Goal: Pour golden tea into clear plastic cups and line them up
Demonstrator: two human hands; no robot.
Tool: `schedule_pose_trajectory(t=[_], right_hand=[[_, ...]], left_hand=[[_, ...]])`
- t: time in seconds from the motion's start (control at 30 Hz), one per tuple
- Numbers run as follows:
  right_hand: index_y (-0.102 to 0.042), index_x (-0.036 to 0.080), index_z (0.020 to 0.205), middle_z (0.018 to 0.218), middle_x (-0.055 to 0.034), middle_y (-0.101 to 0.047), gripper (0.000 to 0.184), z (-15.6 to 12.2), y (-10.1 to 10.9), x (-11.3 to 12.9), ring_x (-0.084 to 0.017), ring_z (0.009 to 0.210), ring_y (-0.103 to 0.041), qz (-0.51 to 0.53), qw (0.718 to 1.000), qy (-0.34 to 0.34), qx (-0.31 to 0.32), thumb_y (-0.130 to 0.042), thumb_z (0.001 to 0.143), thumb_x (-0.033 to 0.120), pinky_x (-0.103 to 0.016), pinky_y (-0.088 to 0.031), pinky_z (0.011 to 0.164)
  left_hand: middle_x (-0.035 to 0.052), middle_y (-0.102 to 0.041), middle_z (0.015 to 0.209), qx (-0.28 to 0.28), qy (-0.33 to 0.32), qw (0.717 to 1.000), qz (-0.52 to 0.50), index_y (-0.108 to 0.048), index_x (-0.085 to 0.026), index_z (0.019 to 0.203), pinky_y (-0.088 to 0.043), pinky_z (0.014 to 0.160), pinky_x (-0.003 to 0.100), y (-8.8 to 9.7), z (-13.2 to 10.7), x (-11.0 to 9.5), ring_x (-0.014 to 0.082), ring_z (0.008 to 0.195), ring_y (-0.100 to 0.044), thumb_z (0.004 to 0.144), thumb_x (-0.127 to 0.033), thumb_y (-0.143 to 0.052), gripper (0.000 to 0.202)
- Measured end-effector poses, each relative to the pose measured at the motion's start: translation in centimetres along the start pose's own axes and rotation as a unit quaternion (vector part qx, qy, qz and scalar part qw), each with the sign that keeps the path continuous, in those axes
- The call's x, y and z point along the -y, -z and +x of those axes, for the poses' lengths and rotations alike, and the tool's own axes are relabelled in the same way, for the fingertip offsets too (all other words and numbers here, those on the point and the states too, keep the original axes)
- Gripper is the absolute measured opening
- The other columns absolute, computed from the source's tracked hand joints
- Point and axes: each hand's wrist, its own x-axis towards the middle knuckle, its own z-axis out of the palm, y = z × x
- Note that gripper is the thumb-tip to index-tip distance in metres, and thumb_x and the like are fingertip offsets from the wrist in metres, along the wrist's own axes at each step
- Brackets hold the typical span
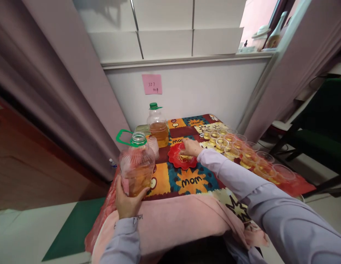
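My left hand (129,200) is wrapped around the lower side of a clear plastic jug (140,172) that is part full of amber liquid. The jug has no cap on its mouth, and its green handle (123,137) sticks out to the left. On the table in front of me lies a red scalloped plate (174,161) holding a small heap of thin yellowish strands (185,158). Over the plate's far right part, my right hand (192,147) points down with its fingers closed together. What its fingertips hold, if anything, is hidden.
Behind the held jug stand a stack of clear cups (154,146) and a second jug (159,132) with a green cap. Rows of clear cups with yellow liquid (232,152) fill the table's right side. A dark green chair (318,113) is at the right.
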Motion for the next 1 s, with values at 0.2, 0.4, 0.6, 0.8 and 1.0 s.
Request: schedule_pose_trajectory(t=[0.2,0.4,0.6,0.8,1.0], right_hand=[[-0.067,0.015,0.139,0.14,-0.0216,-0.077,0.056,-0.2,0.3,0.1,-0.036,0.13,-0.075,0.001,1.0,-0.015,-0.01,-0.086,0.092,0.038,-0.038,-0.057,0.098],[-0.062,0.018,0.147,0.141,-0.0186,-0.077,0.065,-2.0,3.9,-1.0,-0.034,0.13,-0.075,0.017,0.998,-0.008,-0.064,-0.083,0.093,0.047,-0.038,-0.058,0.1],[-0.059,0.019,0.153,0.126,-0.016,-0.082,0.078,-6.5,9.6,-7.3,-0.035,0.112,-0.079,0.04,0.99,0.009,-0.138,-0.087,0.087,0.05,-0.043,-0.059,0.094],[-0.06,0.022,0.155,0.116,-0.0111,-0.085,0.082,-13.8,9.6,-15.8,-0.035,0.101,-0.081,-0.021,0.986,-0.019,-0.163,-0.086,0.084,0.053,-0.043,-0.058,0.088],[-0.061,0.021,0.154,0.118,-0.0122,-0.086,0.08,-18.1,5.0,-19.1,-0.036,0.106,-0.081,-0.055,0.983,-0.054,-0.167,-0.085,0.084,0.052,-0.041,-0.056,0.088]], left_hand=[[0.0214,-0.056,0.167,0.014,-0.005,1.0,-0.003,-0.045,-0.021,0.168,-0.041,0.129,0.063,0.1,-0.1,-0.8,0.045,0.154,-0.053,0.06,-0.062,-0.1,0.128],[0.024,-0.053,0.169,0.011,-0.015,1.0,0.008,-0.043,-0.017,0.169,-0.039,0.131,0.063,0.1,0.0,-0.7,0.0458,0.156,-0.051,0.059,-0.064,-0.1,0.132],[0.0243,-0.053,0.17,0.007,0.0,1.0,0.009,-0.045,-0.018,0.169,-0.039,0.131,0.063,0.1,0.2,-1.4,0.0454,0.157,-0.051,0.056,-0.064,-0.1,0.134],[0.0246,-0.054,0.17,0.013,-0.001,1.0,0.006,-0.044,-0.017,0.17,-0.04,0.13,0.061,0.3,0.1,-2.7,0.0442,0.157,-0.052,0.06,-0.064,-0.099,0.132],[0.0261,-0.052,0.171,0.025,-0.021,0.999,0.008,-0.042,-0.013,0.17,-0.037,0.132,0.062,0.5,0.3,-3.3,0.0446,0.159,-0.05,0.063,-0.063,-0.097,0.13]])
